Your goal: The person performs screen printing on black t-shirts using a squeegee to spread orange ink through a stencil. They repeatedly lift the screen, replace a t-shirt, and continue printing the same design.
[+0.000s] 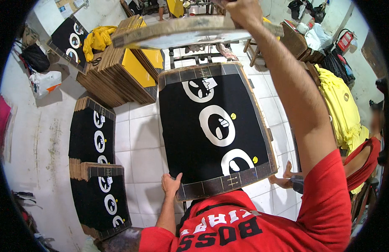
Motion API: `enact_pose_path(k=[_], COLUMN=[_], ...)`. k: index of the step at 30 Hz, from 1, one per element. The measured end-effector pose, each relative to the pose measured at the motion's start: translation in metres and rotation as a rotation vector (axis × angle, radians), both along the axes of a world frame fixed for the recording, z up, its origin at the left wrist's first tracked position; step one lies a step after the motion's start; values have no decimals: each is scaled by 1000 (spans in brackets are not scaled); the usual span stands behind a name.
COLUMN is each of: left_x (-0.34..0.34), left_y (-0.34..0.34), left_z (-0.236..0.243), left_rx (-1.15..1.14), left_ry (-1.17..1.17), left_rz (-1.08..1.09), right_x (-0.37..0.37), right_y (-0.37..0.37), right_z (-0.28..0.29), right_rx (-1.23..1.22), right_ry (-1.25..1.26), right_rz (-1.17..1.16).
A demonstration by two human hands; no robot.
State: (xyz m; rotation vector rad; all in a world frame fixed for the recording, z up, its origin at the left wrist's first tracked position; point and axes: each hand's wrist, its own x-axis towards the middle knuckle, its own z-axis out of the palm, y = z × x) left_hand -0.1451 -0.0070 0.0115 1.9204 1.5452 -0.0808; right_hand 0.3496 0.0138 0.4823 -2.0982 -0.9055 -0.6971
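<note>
My right hand [244, 12], at the top of the view, grips a raised wooden screen frame [169, 35], its fingers partly cut off by the edge. Below the frame lies a board [211, 185] carrying black fabric [182, 134], printed with white rings, small white shapes and small yellow dots [232, 116]. My left hand [171, 183] holds this board at its near left corner, thumb on the edge and fingers partly hidden. The board's dark borders are marked with grid lines. Under the raised frame, behind the board, is a black metal support [182, 59].
Cardboard boards [97, 84] are stacked left, with printed black panels [89, 138] nearer and yellow cloth [97, 40] behind. Yellow fabric [335, 105] is piled at right, beside a co-worker's red-clothed body [360, 164] and bare foot. A fire extinguisher [345, 41] hangs on the right wall.
</note>
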Motion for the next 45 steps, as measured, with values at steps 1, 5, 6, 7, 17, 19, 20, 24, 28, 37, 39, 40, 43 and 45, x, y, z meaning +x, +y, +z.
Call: enact_pose_path(k=[1, 5, 6, 7, 17, 19, 20, 24, 28, 37, 39, 40, 43, 45], left_x=[7, 65, 85, 104, 132, 117, 110, 102, 110, 123, 123, 123, 123, 122], left_y=[6, 53, 64, 73, 70, 66, 61, 40, 31, 24, 25, 25, 26, 25], left_z=[10, 101, 130, 159, 88, 51, 37, 1, -16, -29, -30, -30, -30, -30], left_rx=[121, 188, 76, -44, -841, -807, -779, -27, 376, 579, 583, 582, 572, 575], left_ry=[-68, -536, -860, -1233, -1085, -1125, -1125, -615, -424, -312, -296, -283, -281, -283], left_rz=[-17, -27, -1, 12, 1133, 988, 951, 825, 328, 232, 221, 217, 226, 222], right_x=[-5, -31, -39, -49, -98, -66, -47, 26, 85, 78, 48, 39, 41, 72], right_y=[-6, -36, -46, -56, -110, -90, -76, -8, 60, 58, 22, 13, 14, 46], right_z=[-14, -93, -117, -141, -349, -368, -376, -400, -422, -441, -431, -425, -412, -409], right_rx=[5, 80, 102, 162, -44, -121, -163, -435, -343, -590, -682, -653, -705, -817], right_ry=[-9, -103, -88, -154, 194, 183, 179, 263, 66, 96, 160, 138, 182, 300], right_rz=[-4, 22, 20, 56, 238, 276, 295, 345, 385, 381, 414, 440, 450, 420])
